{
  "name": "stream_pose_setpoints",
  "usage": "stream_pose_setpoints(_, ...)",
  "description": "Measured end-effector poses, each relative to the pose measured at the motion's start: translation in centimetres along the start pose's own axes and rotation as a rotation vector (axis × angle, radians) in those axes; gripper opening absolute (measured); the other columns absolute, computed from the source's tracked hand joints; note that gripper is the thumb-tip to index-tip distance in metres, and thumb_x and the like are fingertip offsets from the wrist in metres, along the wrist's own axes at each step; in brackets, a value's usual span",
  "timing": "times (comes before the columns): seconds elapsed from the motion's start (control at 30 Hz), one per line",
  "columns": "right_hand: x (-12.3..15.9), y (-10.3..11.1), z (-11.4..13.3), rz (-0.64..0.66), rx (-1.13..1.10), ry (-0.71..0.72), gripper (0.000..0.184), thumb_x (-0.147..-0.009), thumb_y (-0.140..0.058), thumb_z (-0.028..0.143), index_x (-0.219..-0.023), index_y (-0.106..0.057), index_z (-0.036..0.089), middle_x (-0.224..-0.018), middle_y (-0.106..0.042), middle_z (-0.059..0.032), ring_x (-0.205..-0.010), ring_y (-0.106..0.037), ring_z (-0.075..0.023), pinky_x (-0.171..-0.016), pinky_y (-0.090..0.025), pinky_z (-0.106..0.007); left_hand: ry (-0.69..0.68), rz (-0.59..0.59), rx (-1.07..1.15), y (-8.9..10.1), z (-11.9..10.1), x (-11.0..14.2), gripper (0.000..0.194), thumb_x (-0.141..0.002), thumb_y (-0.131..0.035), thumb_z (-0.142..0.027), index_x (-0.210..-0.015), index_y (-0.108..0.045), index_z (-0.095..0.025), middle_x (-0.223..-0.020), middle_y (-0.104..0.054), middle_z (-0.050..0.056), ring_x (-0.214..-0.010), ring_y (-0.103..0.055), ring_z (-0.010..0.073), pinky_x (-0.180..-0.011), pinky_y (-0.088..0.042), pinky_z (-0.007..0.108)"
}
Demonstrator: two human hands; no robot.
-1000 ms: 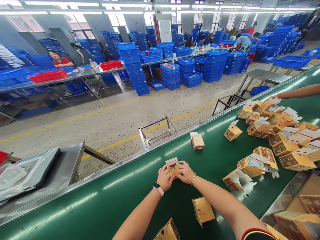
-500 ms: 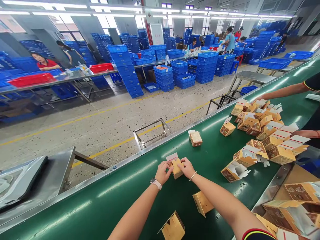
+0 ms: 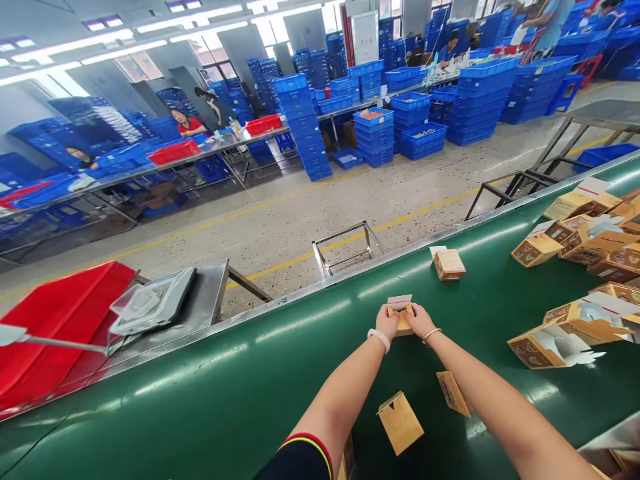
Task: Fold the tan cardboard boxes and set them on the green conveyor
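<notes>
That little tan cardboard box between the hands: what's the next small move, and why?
Probably press the white paper flap down into the small tan cardboard box: the flap stands upright above the box, and the left hand and right hand hold the box from both sides, ready to fold it.

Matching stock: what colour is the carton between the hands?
The carton is golden tan with a white flap; head view.
</notes>
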State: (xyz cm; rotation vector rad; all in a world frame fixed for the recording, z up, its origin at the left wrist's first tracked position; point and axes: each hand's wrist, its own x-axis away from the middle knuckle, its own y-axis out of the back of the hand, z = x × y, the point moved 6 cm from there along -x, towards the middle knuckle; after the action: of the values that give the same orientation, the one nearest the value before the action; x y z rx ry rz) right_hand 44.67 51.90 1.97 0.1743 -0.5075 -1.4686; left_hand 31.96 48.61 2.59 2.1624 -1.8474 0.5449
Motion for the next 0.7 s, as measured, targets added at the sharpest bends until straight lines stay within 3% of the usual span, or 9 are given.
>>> stream_pose_setpoints(0.1,0.0,1.2,0.8,0.039,0.029,-0.013,0.022,-0.077,-0.057,0.024,-0.096,-0.065,0.016,-0.095,-0.069,-0.0080,-0.090,-0.065,-0.0200,-0.083,-0.053,-0.031,0.025,0.026,-0.011,0.0,-0.7,0.0,0.030,-0.077,-0.069,-0.021,-0.105,-0.059,-0.016,-0.112,-0.067,0.013,-0.102,-0.065,0.0223,-0.090,-0.052,0.033)
stream_pose_setpoints(0.23,0.4,4.4,2.2,0.025,0.121,-0.027,0.037,-0.085,-0.052,0.032,-0.115,-0.062,0.013,-0.108,-0.067,-0.0127,-0.100,-0.064,-0.0211,-0.090,-0.050,-0.033,0.034,-0.054,-0.135,1.3,-2.9,0.4,0.048,-0.078,-0.070,-0.033,-0.119,-0.054,-0.015,-0.129,-0.058,0.017,-0.120,-0.056,0.0250,-0.100,-0.045,0.034)
stream_pose_setpoints(0.37,1.1,9.1,5.3,0.024,0.228,0.014,0.040,-0.087,-0.051,0.034,-0.118,-0.061,0.011,-0.113,-0.065,-0.0158,-0.104,-0.062,-0.0230,-0.092,-0.048,-0.035,-0.017,-0.064,-0.217,3.0,-7.3,1.4,0.040,-0.087,-0.055,-0.043,-0.116,-0.055,-0.015,-0.127,-0.059,0.016,-0.117,-0.057,0.0231,-0.099,-0.045,0.034)
stream_pose_setpoints(0.43,2.4,11.4,7.4,0.044,0.278,0.056,0.036,-0.083,-0.058,0.036,-0.110,-0.066,0.014,-0.107,-0.067,-0.0132,-0.100,-0.063,-0.0230,-0.091,-0.048,-0.033,-0.071,-0.014,-0.276,3.9,-10.5,2.6,0.034,-0.083,-0.060,-0.040,-0.107,-0.059,-0.016,-0.119,-0.064,0.013,-0.112,-0.059,0.0225,-0.097,-0.045,0.034)
stream_pose_setpoints(0.5,4.4,13.2,9.5,0.066,0.321,0.089,0.031,-0.074,-0.069,0.037,-0.097,-0.070,0.017,-0.095,-0.070,-0.0089,-0.091,-0.064,-0.0223,-0.087,-0.049,-0.031,-0.130,0.075,-0.364,4.3,-14.0,4.8,0.030,-0.072,-0.070,-0.036,-0.095,-0.064,-0.017,-0.104,-0.069,0.010,-0.103,-0.062,0.0232,-0.094,-0.047,0.034)
stream_pose_setpoints(0.57,6.9,14.0,11.1,0.120,0.372,0.116,0.031,-0.064,-0.077,0.040,-0.087,-0.072,0.019,-0.082,-0.070,-0.0048,-0.082,-0.065,-0.0212,-0.082,-0.049,-0.030,-0.309,0.303,-0.674,3.2,-17.3,8.5,0.027,-0.067,-0.072,-0.039,-0.084,-0.067,-0.019,-0.091,-0.071,0.006,-0.090,-0.065,0.0223,-0.086,-0.050,0.033)
stream_pose_setpoints(0.7,12.7,14.3,11.3,0.238,0.436,0.179,0.036,-0.052,-0.084,0.045,-0.076,-0.072,0.021,-0.069,-0.065,-0.0004,-0.072,-0.064,-0.0210,-0.076,-0.050,-0.032,-0.698,0.695,-0.969,1.2,-20.8,18.9,0.027,-0.067,-0.071,-0.048,-0.080,-0.072,-0.024,-0.084,-0.072,0.002,-0.080,-0.067,0.0193,-0.077,-0.052,0.029)
